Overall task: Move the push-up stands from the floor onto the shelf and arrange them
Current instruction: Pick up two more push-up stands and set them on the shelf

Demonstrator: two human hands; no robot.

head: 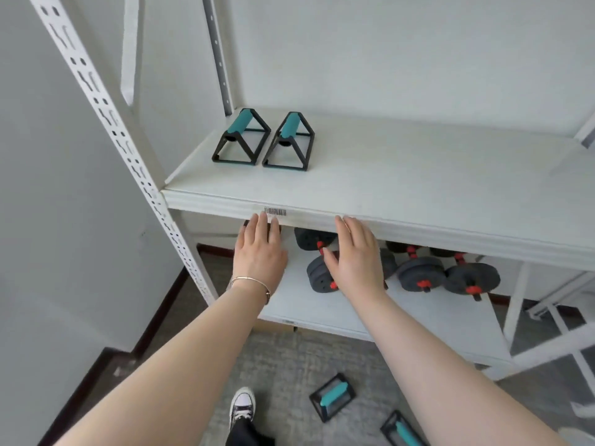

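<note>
Two black triangular push-up stands with teal grips, one (240, 136) on the left and one (289, 141) beside it, stand side by side at the back left of the white shelf board (402, 175). Two more stands lie on the grey floor below, one (332, 401) nearer the shelf and one (404, 430) at the bottom edge. My left hand (260, 252) and my right hand (355, 255) hover empty just below the shelf's front edge, fingers straight, palms down. Neither touches a stand.
Several black dumbbells (418, 272) with red collars lie on the lower shelf board. A perforated white upright (128, 149) frames the shelf's left side, next to a wall. My shoe (242, 403) stands on the floor. More white rack framing (553, 317) sits at right.
</note>
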